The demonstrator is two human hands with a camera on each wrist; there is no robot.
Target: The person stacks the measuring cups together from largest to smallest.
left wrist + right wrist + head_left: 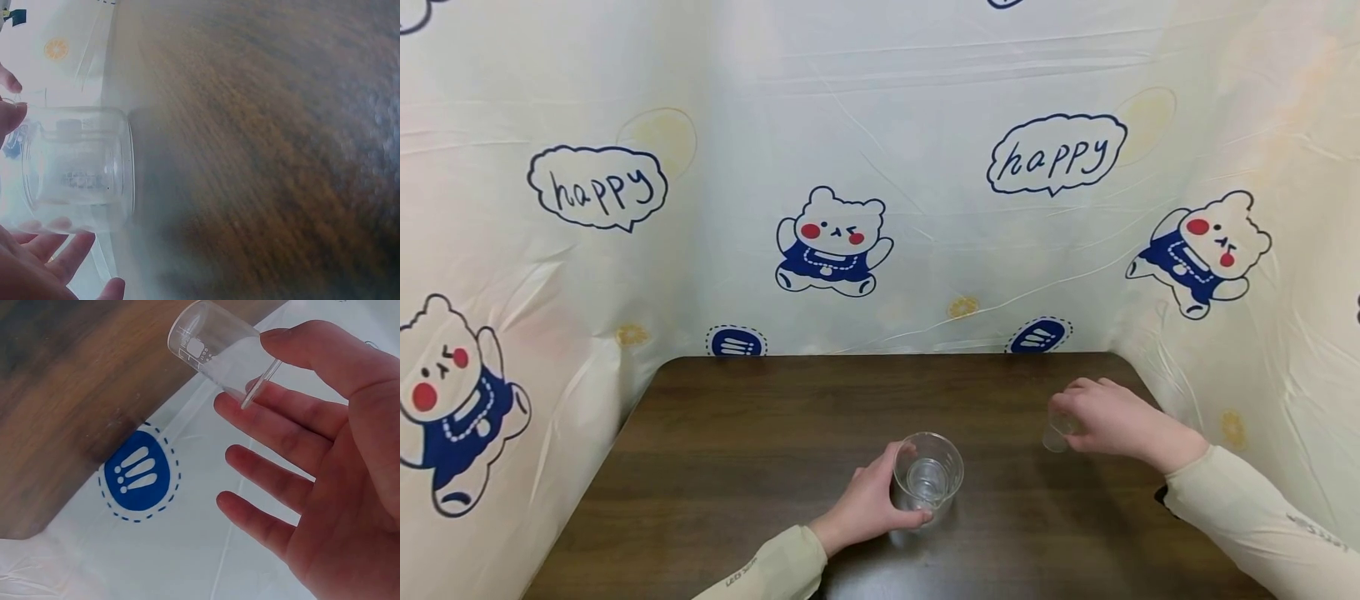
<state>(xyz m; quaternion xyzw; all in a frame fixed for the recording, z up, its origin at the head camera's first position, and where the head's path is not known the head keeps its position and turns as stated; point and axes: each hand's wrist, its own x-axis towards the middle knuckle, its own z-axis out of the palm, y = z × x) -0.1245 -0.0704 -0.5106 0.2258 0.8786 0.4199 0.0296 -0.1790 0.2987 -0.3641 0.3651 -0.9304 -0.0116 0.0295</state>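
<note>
My left hand [867, 502] grips a large clear glass beaker [951, 500] near the middle of the wooden table, thumb on the near side and fingers round the far left. A smaller beaker [927, 481] sits inside it, as the left wrist view also shows through the glass of the large beaker [122, 162]. Off to the right, my right hand [1107, 422] pinches another small beaker [1055, 439] by its rim. In the right wrist view, thumb and fingertips hold this small beaker [215, 350], white markings on its side, while the other fingers extend below.
The dark wooden table [760, 425] runs back to a pale curtain [940, 250] printed with bears and "happy" bubbles. More of that curtain hangs along the left and right sides of the table.
</note>
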